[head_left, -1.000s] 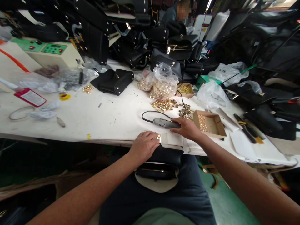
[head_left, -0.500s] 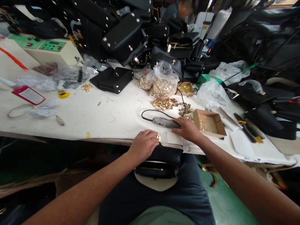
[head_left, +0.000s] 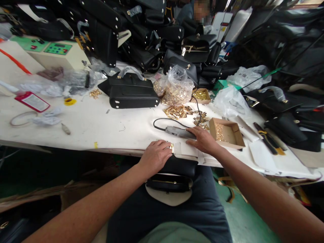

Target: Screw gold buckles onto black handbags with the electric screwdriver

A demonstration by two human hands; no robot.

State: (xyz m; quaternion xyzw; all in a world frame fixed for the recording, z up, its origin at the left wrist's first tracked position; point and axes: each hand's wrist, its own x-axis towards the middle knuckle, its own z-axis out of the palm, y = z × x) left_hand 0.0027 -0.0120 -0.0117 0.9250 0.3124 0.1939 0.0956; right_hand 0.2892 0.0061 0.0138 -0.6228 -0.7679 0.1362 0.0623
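On my lap rests a black handbag (head_left: 169,184) with its mouth gaping and a pale-lined flap hanging toward me. At the table edge, the fingers of my left hand (head_left: 156,155) are pressed together beside a small gold clasp plate (head_left: 171,147), their tips on it; what lies under them is hidden. A grey electric screwdriver (head_left: 178,132) with a black cord lies nearly level just above the table. My right hand (head_left: 202,138) is closed around its right end, covering that part.
Gold clasp parts (head_left: 177,112) lie heaped before a plastic bag of fittings (head_left: 177,91). A cardboard box (head_left: 231,135) of small gold pieces stands right, near black-and-yellow pliers (head_left: 269,140). Another black handbag (head_left: 134,96) lies at the back, below a handbag pile and a person.
At the back, a large black handbag has come down from the pile onto the table, over the smaller-looking one there. My hands, the clasp plate and the screwdriver have hardly moved.
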